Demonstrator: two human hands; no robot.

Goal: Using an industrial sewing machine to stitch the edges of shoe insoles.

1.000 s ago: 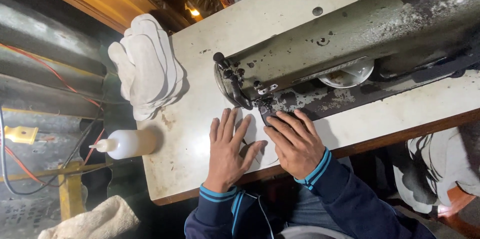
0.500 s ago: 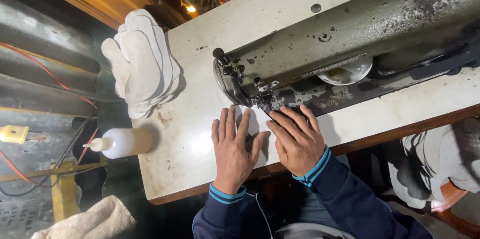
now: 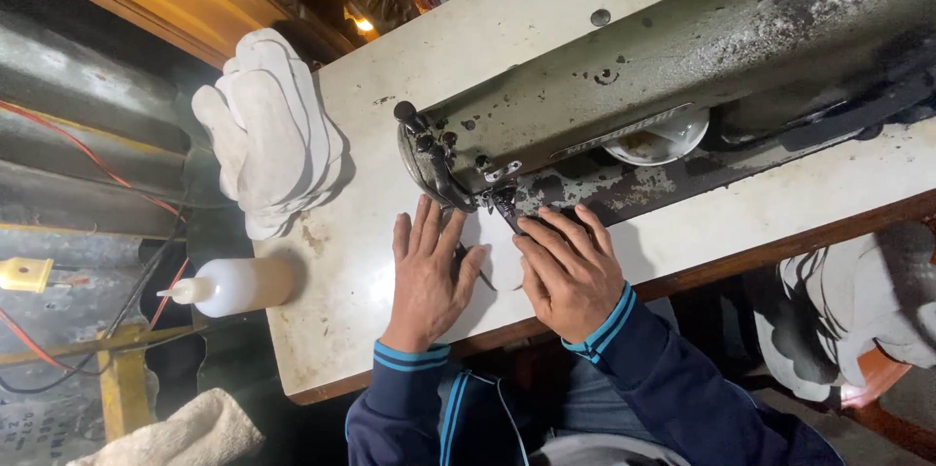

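No closed grip on either side: left hand (image 3: 426, 276) spread flat, fingers wide, pressing a pale piece of cloth (image 3: 487, 256) onto the bench (image 3: 341, 261) just in front of the sewing machine (image 3: 663, 66). Right hand (image 3: 570, 271) likewise flat but with fingers closer together, fingertips right beside the presser foot (image 3: 507, 205) under the machine's head. Cloth mostly hidden beneath both palms and nearly the colour of the bench, so edges hard to tell.

Risk, as a judgement: right fingertips so near the needle area could get caught if fed too far; uneven pressure between the two palms could skew the seam or bunch the thin fabric.

Machine: heavy metal body, grey paint worn, scratched and blotched dark. Bench: off-white top, stained, with a brown wooden edge. Beyond the machine's head, away from the person, a stack of white glove-shaped cut pieces (image 3: 273, 130), soft and layered, overhanging the bench edge. Off the bench, below that stack, a white plastic squeeze bottle (image 3: 234, 286) with a nozzle. Dark blue sleeves with light blue cuff stripes.
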